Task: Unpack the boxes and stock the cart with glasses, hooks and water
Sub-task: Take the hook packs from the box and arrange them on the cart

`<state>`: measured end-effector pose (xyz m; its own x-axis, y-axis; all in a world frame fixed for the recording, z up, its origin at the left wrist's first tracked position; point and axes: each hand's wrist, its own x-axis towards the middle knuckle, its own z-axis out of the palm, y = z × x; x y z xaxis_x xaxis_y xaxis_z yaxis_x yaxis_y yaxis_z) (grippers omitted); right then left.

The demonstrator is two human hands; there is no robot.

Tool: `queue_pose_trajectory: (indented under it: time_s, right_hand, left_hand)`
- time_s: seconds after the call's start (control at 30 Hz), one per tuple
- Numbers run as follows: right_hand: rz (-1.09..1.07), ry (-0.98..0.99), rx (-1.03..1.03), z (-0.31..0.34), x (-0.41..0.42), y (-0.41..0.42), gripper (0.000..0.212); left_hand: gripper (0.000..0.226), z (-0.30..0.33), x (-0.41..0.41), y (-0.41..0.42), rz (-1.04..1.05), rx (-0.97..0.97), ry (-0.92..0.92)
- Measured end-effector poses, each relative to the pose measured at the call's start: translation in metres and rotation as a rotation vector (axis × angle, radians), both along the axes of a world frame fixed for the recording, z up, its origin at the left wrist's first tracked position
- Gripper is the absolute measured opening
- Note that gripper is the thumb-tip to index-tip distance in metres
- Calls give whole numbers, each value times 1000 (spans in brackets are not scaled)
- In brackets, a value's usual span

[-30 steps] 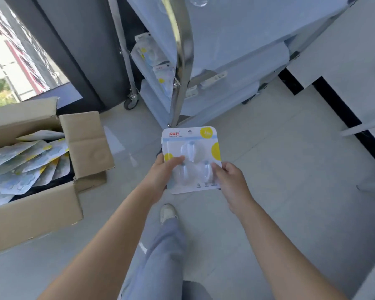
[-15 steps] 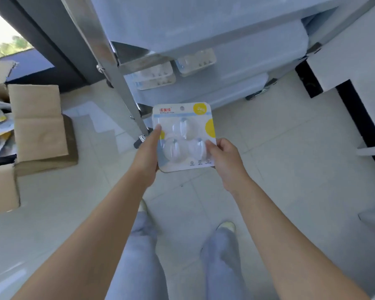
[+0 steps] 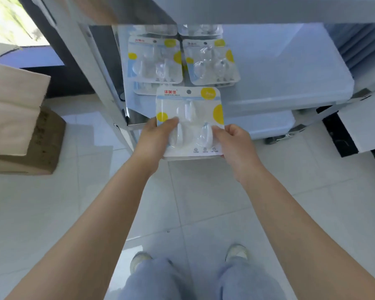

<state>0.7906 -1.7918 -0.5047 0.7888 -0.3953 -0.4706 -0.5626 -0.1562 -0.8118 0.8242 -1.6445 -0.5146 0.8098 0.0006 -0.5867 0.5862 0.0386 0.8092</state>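
Both hands, left hand (image 3: 155, 137) and right hand (image 3: 233, 144), pinch the white-and-yellow carded blister pack of clear hooks (image 3: 189, 122) by its lower corners, keeping it flat to slide onto the pale blue cart shelf (image 3: 279, 68) beside two matching hook packs (image 3: 182, 61).

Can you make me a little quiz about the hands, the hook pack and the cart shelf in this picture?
1. True or false: both hands hold the hook pack.
2. Where do the other hook packs lie? A: on the floor. B: on the cart shelf. C: on top of the cardboard box.
3. Fill in: the circles printed on the held pack are coloured ____.

Key:
1. True: the left hand grips its left edge, the right hand its lower right corner.
2. B
3. Yellow
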Motion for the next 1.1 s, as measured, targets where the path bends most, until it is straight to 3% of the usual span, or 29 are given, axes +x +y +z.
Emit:
queue_pose_trajectory:
  time_s: [0.13, 0.3, 0.43, 0.53, 0.77, 0.93, 1.1]
  right_hand:
    - [78, -119, -58, -40, 19, -23, 24]
    - [163, -254, -62, -57, 43, -44, 44]
    - [193, -341, 31, -45, 55, -49, 37]
    - [218, -365, 61, -32, 69, -40, 24]
    - [231, -357, -13, -10, 106, -25, 18]
    - [136, -355, 76, -2, 118, -28, 15]
    - [-13, -358, 258, 1, 138, -44, 14]
  left_hand:
    - [8, -29, 19, -13, 42, 29, -95]
    - [18, -37, 28, -21, 171, -201, -219]
    - [26, -27, 27, -19, 231, -353, -287]
    - [21, -18, 39, -18, 310, -360, -309]
    - [23, -24, 76, -4, 410, -393, -305]
    - [25, -25, 91, 4, 416, -363, -319]
    - [18, -10, 108, -4, 339, -216, -355]
